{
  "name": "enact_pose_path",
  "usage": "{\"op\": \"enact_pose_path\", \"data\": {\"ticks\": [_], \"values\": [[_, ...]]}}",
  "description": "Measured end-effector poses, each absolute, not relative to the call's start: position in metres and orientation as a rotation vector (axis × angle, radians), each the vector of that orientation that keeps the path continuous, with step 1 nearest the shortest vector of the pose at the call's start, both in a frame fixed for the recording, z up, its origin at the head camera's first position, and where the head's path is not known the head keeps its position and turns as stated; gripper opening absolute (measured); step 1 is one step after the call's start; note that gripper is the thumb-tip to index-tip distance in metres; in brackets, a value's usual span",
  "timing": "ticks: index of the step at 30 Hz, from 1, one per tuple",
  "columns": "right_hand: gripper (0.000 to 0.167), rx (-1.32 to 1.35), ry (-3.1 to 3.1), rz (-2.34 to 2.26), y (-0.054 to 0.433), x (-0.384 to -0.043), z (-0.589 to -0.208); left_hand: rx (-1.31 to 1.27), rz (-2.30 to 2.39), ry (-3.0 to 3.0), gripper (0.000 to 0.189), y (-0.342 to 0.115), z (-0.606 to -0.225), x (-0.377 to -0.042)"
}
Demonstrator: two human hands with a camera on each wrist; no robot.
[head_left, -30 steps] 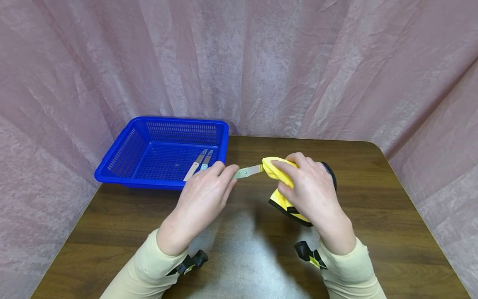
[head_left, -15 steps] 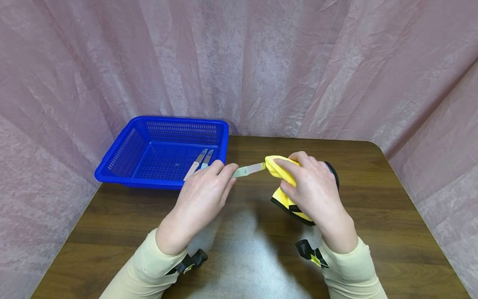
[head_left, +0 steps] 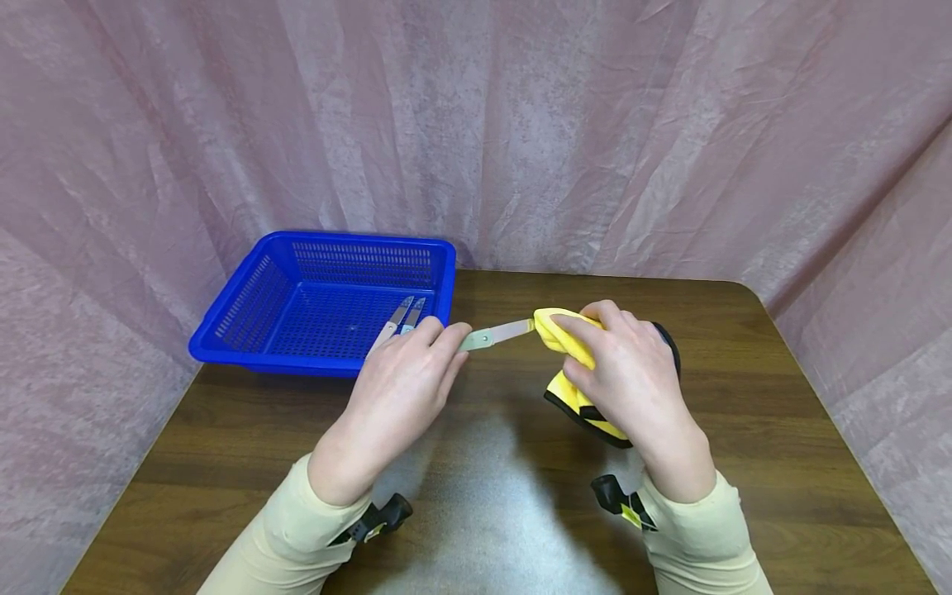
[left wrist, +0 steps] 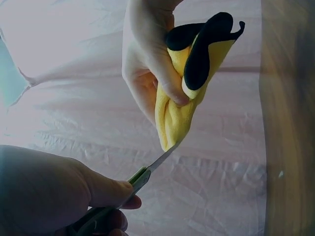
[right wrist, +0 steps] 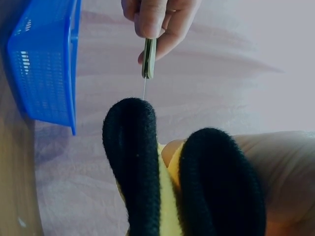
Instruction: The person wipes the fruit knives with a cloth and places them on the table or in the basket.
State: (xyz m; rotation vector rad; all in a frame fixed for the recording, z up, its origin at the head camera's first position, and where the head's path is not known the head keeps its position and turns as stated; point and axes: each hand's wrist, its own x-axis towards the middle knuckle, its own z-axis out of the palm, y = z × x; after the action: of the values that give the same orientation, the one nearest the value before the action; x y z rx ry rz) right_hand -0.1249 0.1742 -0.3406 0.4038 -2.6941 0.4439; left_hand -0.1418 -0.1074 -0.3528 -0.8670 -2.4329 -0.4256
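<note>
My left hand (head_left: pixel 402 388) grips the pale green handle of a knife (head_left: pixel 511 330), its blade pointing right. In my right hand (head_left: pixel 632 380) is a yellow cloth (head_left: pixel 567 334) with black edging, pinched around the blade's tip end so the tip is hidden. The left wrist view shows the folded cloth (left wrist: pixel 173 123) closed over the knife (left wrist: pixel 147 172), with the thumb pressing on the handle. From the right wrist, the cloth's black edging (right wrist: pixel 130 147) covers much of the view, and only a thin bit of blade shows below the handle (right wrist: pixel 149 59).
A blue plastic basket (head_left: pixel 297 364) stands at the table's left, just behind my left hand. Two knives lie in its right part, one with a pinkish handle (head_left: pixel 385 332) and one with a pale blue-green handle (head_left: pixel 407 328). A pink curtain (head_left: pixel 521 140) hangs behind the wooden table (head_left: pixel 744 397).
My right hand and the cloth have slid slightly right along the blade, toward its tip, so more blade shows. The left hand has shifted a little left with the knife.
</note>
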Motion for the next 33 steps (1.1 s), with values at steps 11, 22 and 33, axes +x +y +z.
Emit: {"op": "enact_pose_path", "data": {"ticks": [11, 22, 33], "values": [[0.056, 0.374, -2.714, 0.448, 0.1774, -0.1252, -0.3401, -0.862, -0.429, -2.432, 0.027, -0.108, -0.3529, -0.1431], [0.055, 0.35, -2.711, 0.449, 0.1804, -0.1251, -0.3403, -0.831, -0.433, -2.443, 0.026, -0.1091, -0.3528, -0.1428], [0.056, 0.347, -2.703, 0.453, 0.1796, -0.123, -0.3372, -0.818, -0.442, -2.465, 0.024, -0.1098, -0.3552, -0.1464]]}}
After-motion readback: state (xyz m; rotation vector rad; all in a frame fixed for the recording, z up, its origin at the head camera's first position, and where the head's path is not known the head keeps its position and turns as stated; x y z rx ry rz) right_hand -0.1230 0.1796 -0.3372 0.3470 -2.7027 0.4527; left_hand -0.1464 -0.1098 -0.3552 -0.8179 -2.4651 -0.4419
